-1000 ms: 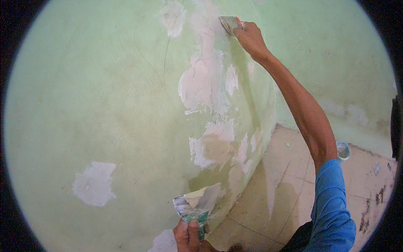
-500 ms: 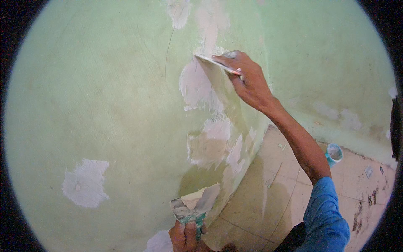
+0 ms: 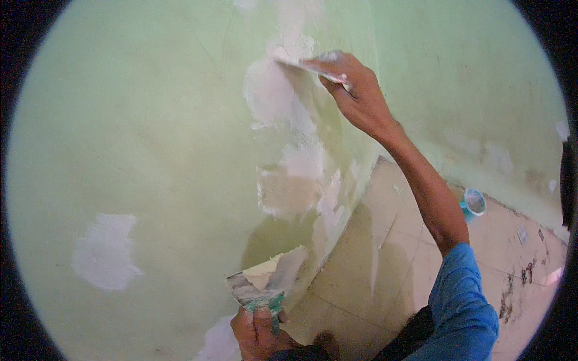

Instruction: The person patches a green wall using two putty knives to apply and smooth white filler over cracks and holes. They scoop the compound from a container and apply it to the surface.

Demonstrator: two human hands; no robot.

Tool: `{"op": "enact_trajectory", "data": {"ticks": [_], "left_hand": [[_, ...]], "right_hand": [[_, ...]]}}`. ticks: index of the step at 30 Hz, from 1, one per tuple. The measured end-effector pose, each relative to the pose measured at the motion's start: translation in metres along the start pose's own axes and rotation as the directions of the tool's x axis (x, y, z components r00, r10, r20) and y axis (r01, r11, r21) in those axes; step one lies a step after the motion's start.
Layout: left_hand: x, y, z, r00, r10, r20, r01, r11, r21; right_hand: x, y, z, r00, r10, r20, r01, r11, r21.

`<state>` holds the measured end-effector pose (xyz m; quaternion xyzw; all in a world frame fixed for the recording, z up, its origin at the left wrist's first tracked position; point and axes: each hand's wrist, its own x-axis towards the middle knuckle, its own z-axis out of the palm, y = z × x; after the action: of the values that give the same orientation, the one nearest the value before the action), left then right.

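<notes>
My right hand (image 3: pixel 356 90) is closed round a putty knife (image 3: pixel 313 67), seen nearly edge-on. Its blade edge meets the green wall (image 3: pixel 162 132) at the top of a pale putty patch (image 3: pixel 271 93). Low in the view, my left hand (image 3: pixel 259 334) grips a wide scraper (image 3: pixel 289 271) by its green handle, blade pointing up. A lump of cream-coloured putty (image 3: pixel 262 274) lies on that blade. The fingers of my right hand hide most of the knife's handle.
More whitish patches mark the wall, one at the lower left (image 3: pixel 107 251). A second green wall (image 3: pixel 463 90) meets it at a corner on the right. On the tiled floor (image 3: pixel 391 253) stands a teal bucket (image 3: pixel 474 203) with pale stuff inside, near scattered scraps and dark stains.
The view has shifted, so wall and floor sit slightly higher and further left. My right hand and the putty knife appear higher, its blade still at the patch's top. Both holds are unchanged.
</notes>
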<state>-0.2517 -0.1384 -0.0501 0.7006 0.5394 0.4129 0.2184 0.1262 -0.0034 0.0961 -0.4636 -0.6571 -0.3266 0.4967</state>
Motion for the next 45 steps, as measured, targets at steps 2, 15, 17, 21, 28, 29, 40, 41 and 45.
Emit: {"op": "enact_trajectory", "data": {"ticks": [2, 15, 17, 21, 28, 29, 40, 41, 45], "left_hand": [[0.003, 0.018, 0.0, 0.994, -0.111, 0.009, 0.106, 0.919, -0.38], [0.031, 0.087, 0.002, 0.995, 0.026, -0.096, -0.031, 0.998, -0.052], [0.044, 0.107, 0.013, 0.994, 0.029, -0.105, -0.047, 0.982, -0.181], [-0.004, 0.054, 0.018, 0.968, -0.011, -0.249, -0.077, 0.937, -0.34], [-0.004, 0.062, 0.035, 0.938, -0.013, -0.346, -0.077, 0.966, -0.246], [-0.01, 0.064, 0.033, 0.937, -0.025, -0.35, -0.057, 0.973, -0.222], [-0.023, 0.042, 0.008, 0.948, 0.02, -0.317, -0.081, 0.98, -0.181], [-0.022, 0.039, 0.01, 0.95, 0.038, -0.31, -0.1, 0.977, -0.189], [-0.014, 0.031, 0.02, 0.922, -0.052, -0.383, -0.059, 0.96, -0.273]], "right_hand": [[-0.013, -0.005, -0.02, 0.951, 0.292, 0.107, -0.311, 0.897, 0.315], [-0.173, 0.012, 0.008, 0.291, 0.823, 0.488, -0.147, -0.465, 0.873], [-0.173, 0.007, 0.014, 0.283, 0.852, 0.44, -0.174, -0.406, 0.897], [-0.229, -0.051, 0.037, 0.265, 0.887, 0.378, -0.333, -0.284, 0.899], [-0.217, -0.092, 0.048, 0.509, 0.853, 0.115, -0.64, 0.286, 0.713], [-0.216, -0.089, 0.052, 0.676, 0.737, 0.002, -0.563, 0.514, 0.648], [-0.195, -0.115, 0.132, 0.87, 0.493, -0.017, -0.474, 0.844, 0.252], [-0.2, -0.126, 0.132, 0.843, 0.538, 0.018, -0.521, 0.808, 0.275], [-0.242, -0.149, 0.121, 0.877, 0.466, 0.116, -0.481, 0.85, 0.215]]}}
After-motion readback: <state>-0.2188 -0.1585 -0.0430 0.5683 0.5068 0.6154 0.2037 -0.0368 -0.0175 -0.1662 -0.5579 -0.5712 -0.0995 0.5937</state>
